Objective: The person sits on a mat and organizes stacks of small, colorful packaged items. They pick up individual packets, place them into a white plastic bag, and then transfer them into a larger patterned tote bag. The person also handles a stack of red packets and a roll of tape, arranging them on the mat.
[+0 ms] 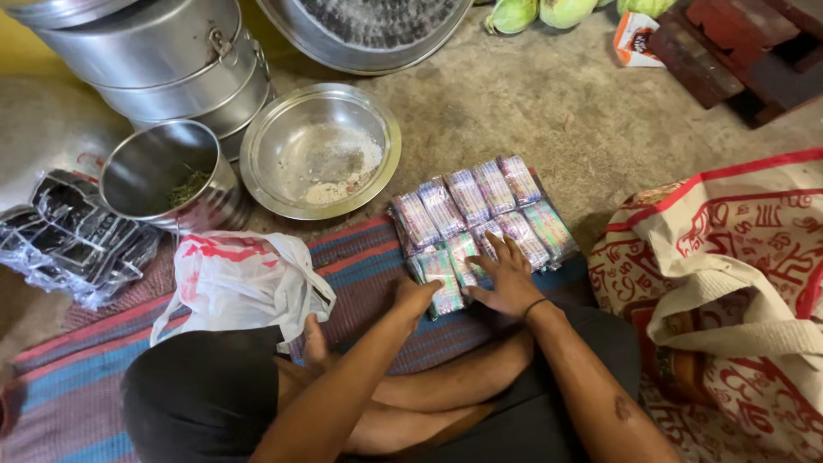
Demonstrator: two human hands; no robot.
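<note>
Packets (480,214) partly under both hands (506,279)

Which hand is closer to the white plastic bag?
Left. The left hand rests on the packets' near edge, just right of the white plastic bag; the right hand lies farther right.
</note>
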